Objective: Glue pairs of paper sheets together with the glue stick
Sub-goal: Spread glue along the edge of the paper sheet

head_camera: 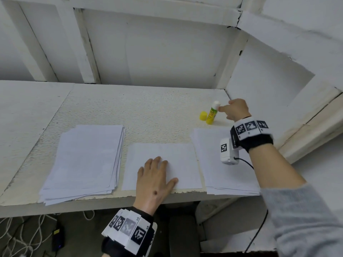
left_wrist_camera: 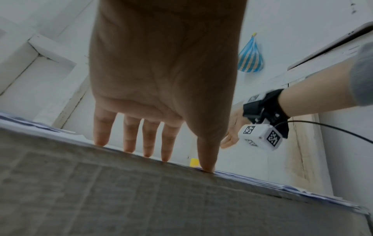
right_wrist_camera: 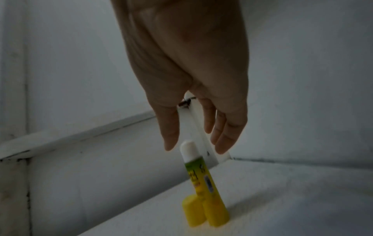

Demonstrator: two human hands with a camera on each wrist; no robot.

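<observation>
The tabletop (head_camera: 148, 112) is white and rough-surfaced, set against white panelled walls.

Paper: three lots lie along the near edge. The left stack (head_camera: 87, 162) is thick and loosely fanned. The middle sheet (head_camera: 176, 154) lies flat, its near edge close to the tabletop's front edge. The right stack (head_camera: 209, 164) is thinner and partly covered by the right forearm and the wrist camera (head_camera: 228, 151).

Left hand (head_camera: 156, 179): palm down on the near left part of the middle sheet, fingers straight and slightly spread, gripping nothing. The left wrist view confirms the fingertips (left_wrist_camera: 148, 153) pressing flat on paper at the tabletop edge.

Glue stick (head_camera: 212, 114): stands upright at the far right of the tabletop, beyond the right stack, uncapped, with the white glue extended above the yellow-green barrel. Its yellow cap (head_camera: 203, 115) stands on the tabletop just to its left; in the right wrist view the cap (right_wrist_camera: 193, 210) appears to touch the barrel base, though that view is blurred.

Right hand (head_camera: 235, 110): reaches to the top of the glue stick from the right. In the right wrist view the fingers (right_wrist_camera: 171, 132) hang loosely extended on either side of the white tip (right_wrist_camera: 188, 150), thumb on one side and the other fingers on the other, not closed on it. In the head view one fingertip lies at or against the tip; actual contact cannot be confirmed. The hand holds nothing.

A grey sleeve (head_camera: 304, 219) covers the right upper forearm. Cables (head_camera: 18, 236) lie on the floor under the tabletop.
</observation>
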